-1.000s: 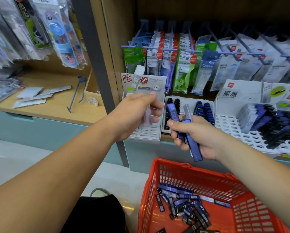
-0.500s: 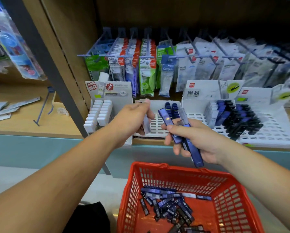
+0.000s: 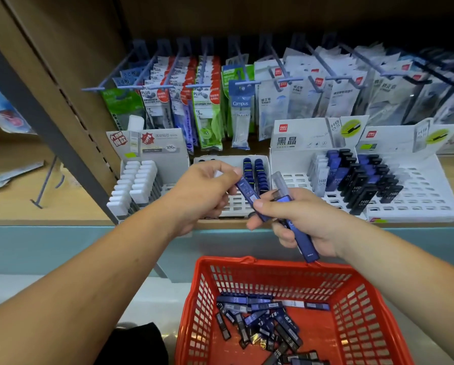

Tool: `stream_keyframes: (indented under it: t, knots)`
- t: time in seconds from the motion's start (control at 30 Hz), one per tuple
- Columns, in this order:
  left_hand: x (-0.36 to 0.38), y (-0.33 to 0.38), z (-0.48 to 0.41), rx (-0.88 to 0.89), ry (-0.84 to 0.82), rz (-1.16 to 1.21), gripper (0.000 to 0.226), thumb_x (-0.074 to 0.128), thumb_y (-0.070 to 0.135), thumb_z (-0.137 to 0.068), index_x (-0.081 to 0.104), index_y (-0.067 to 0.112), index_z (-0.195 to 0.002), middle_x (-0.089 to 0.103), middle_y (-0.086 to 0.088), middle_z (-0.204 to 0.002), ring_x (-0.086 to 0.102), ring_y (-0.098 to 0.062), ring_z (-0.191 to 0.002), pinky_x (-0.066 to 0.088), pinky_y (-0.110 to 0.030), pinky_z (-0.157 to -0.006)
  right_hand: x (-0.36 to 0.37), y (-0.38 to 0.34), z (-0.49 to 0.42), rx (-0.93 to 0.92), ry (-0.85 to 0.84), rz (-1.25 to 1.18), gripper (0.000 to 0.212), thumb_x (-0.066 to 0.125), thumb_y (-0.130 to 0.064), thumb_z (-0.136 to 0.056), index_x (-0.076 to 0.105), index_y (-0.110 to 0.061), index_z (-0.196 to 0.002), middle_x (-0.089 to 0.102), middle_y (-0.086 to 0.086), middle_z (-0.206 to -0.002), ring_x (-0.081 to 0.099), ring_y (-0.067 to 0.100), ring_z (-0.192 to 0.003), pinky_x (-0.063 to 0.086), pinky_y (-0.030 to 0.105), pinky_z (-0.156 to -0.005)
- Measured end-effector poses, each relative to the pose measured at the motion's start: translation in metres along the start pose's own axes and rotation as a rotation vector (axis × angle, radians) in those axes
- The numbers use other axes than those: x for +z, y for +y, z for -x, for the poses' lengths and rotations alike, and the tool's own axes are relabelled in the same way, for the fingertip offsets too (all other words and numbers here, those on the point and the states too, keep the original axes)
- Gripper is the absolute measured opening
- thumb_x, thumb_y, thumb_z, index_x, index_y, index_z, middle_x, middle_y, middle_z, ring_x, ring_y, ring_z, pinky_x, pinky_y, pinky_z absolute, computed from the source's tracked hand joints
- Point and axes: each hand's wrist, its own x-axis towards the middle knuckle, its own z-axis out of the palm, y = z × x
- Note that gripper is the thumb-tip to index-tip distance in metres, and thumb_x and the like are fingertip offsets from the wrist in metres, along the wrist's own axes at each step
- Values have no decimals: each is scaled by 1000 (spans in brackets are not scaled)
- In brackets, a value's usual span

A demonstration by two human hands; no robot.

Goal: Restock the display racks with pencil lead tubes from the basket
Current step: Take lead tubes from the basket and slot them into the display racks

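Basket (image 3: 273, 264) cut off at bottom edge, middle rack (image 3: 231, 204) partly behind left hand (image 3: 202, 191), far-right packets (image 3: 436, 101) blurred

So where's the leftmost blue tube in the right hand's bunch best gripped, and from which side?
By its free upper end, from the upper left, as the left hand does. The blue tube slants up-left out of the bunch; the thumb of the right hand covers its lower part, and a clear tube stands close on its right.

Stationery shop shelving bay
Wooden shelf (image 3: 70, 204) above teal base panel (image 3: 49, 248); grey upright (image 3: 36, 114); pale glossy floor (image 3: 154, 299).
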Motion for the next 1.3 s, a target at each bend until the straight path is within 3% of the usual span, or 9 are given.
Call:
stream_keyframes:
  t: [0.17, 0.3, 0.43, 0.63, 0.73, 0.83, 0.97, 1.07, 1.3]
  knots:
    - [9, 1, -2, 45, 1, -91, 9, 67, 19, -100, 63, 10, -100, 64, -5, -72, 41, -14, -50, 27, -22, -42, -17, 3, 5, 20, 108, 30, 19, 69, -21, -98, 58, -8, -106, 77, 21, -100, 36, 17, -43, 31, 24, -45]
    - [35, 6, -6, 135, 29, -151, 10, 72, 22, -97, 66, 15, -93, 55, 3, -58, 42, -15, -51, 30, -25, -45, -37, 5, 16, 7, 282, 37, 26, 71, -27, -97, 64, -4, -107, 78, 17, -94, 41, 17, -43, 36, 25, -46]
    - [66, 6, -11, 311, 75, -249, 6, 75, 13, -93, 70, 14, -94, 60, 7, -74, 48, -10, -54, 42, -20, -49, -69, 6, 32, -11, 413, -45, 29, 66, -24, -100, 64, 1, -115, 75, 17, -76, 56, 19, -44, 41, 25, -43]
    - [108, 11, -34, 406, 113, -380, 12, 81, 12, -88, 72, 16, -96, 62, 8, -78, 50, 3, -51, 43, -14, -53, -103, 8, 58, 25, 400, -254, 35, 61, -46, -100, 59, -13, -88, 56, 9, -58, 74, 36, -65, 62, 51, -61]
    - [127, 16, -51, 440, 91, -508, 13, 83, 19, -87, 72, 23, -93, 63, 12, -80, 50, 5, -51, 38, -10, -51, -116, 11, 67, 25, 407, -221, 40, 66, -53, -94, 54, -16, -81, 47, 6, -57, 48, 23, -41, 49, 33, -48]
    - [146, 24, -65, 499, 84, -643, 14, 82, 21, -86, 72, 24, -96, 67, 12, -84, 54, 6, -60, 42, -15, -61, -124, 15, 71, -3, 414, -222, 39, 74, -48, -90, 51, -19, -78, 43, 4, -57, 33, 18, -41, 34, 27, -43]
    - [162, 23, -78, 543, 80, -832, 13, 80, 23, -87, 70, 25, -95, 72, 5, -90, 65, -14, -85, 53, -31, -77, -134, 17, 69, -32, 378, -337, 23, 75, -26, -93, 56, -18, -82, 42, 3, -65, 35, 16, -45, 34, 27, -42]
    - [169, 23, -83, 559, 69, -859, 11, 78, 19, -89, 69, 24, -92, 69, 7, -85, 63, -17, -87, 50, -31, -76, -138, 16, 69, -38, 288, -445, 9, 64, -8, -97, 58, -15, -95, 45, 3, -68, 41, 15, -48, 38, 27, -44]
    - [167, 33, -85, 552, 14, -895, 10, 80, 20, -88, 72, 24, -91, 62, 15, -76, 53, -3, -68, 43, -25, -65, -138, 20, 78, -60, 216, -437, 12, 65, -24, -101, 60, -13, -99, 59, 10, -78, 59, 23, -59, 52, 34, -54]
